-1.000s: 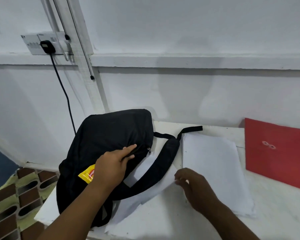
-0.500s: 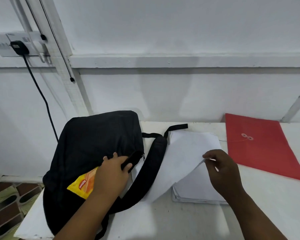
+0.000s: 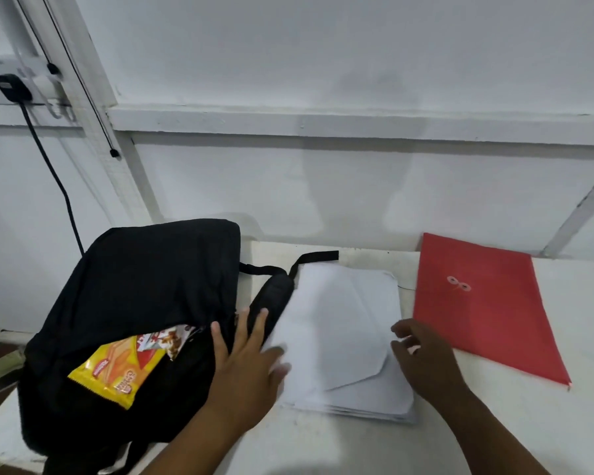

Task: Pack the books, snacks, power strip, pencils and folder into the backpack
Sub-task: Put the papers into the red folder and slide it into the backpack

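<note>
Since the earlier frame, left hand (image 3: 244,365) had let go of the backpack (image 3: 145,296), fingers spread; right hand (image 3: 425,358) hung empty and relaxed nearest the paper stack (image 3: 343,341), red folder (image 3: 484,310) just beyond.

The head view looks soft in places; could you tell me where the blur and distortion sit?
In the head view, the left hand is motion-smeared at its fingers over the paper stack; the right hand is softer too. The wide lens bends the wall ledge. The red folder and snack packet stay fairly crisp.
</note>
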### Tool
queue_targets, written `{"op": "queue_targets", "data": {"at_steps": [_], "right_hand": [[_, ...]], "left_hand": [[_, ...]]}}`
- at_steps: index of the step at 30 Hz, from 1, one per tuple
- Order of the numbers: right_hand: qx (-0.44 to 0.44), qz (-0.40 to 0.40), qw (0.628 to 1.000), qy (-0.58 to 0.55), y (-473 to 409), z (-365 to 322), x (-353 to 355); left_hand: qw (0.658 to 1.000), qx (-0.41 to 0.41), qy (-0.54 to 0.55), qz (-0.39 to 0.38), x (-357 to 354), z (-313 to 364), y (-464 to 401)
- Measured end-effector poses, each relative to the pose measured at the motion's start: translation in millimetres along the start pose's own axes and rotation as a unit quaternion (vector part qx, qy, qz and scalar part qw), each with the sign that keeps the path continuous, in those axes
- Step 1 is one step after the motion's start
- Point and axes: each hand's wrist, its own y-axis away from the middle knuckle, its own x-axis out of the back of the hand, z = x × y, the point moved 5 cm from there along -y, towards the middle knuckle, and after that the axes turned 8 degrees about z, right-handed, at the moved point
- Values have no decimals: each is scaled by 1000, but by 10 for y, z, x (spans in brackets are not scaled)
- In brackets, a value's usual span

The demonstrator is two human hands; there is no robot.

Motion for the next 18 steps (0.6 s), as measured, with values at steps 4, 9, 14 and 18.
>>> {"op": "queue_targets", "data": {"at_steps": [4,9,14,18], "right_hand": [[-11,-73,997,9,71,162,-52],[-45,-84,995,-36,162,360,9],[-59,-57,993,-80,178,406,80],[-28,-31,997,-64,201,434,102]], "left_hand": [[994,0,-17,-109,-359,193,50],[992,27,38,-117,-486,554,23],[990,27,87,-106,-442,889,-117],[959,44,264,-89,-491,931,-261]]}}
